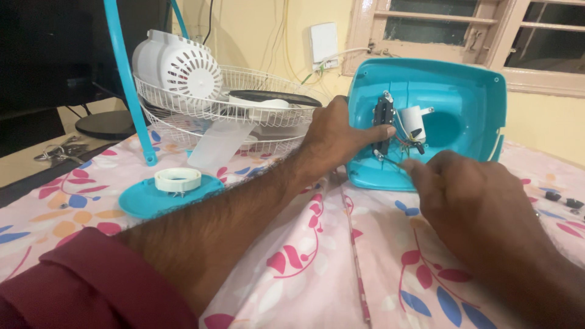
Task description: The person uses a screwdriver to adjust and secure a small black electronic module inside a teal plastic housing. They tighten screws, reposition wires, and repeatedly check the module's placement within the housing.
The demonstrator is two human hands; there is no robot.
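A pale yellow wall (268,36) is filling the top of the frame. A wooden-framed window (463,30) is sitting upper right, a white switch plate (323,42) hanging centre top.

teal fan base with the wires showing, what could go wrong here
1. The left hand props the open teal plastic fan base on its edge on the soft floral cloth; it could tip if that grip slips.
2. The right hand works a thin tool close to the thin coloured wires; a slip might nick one or pull it loose.
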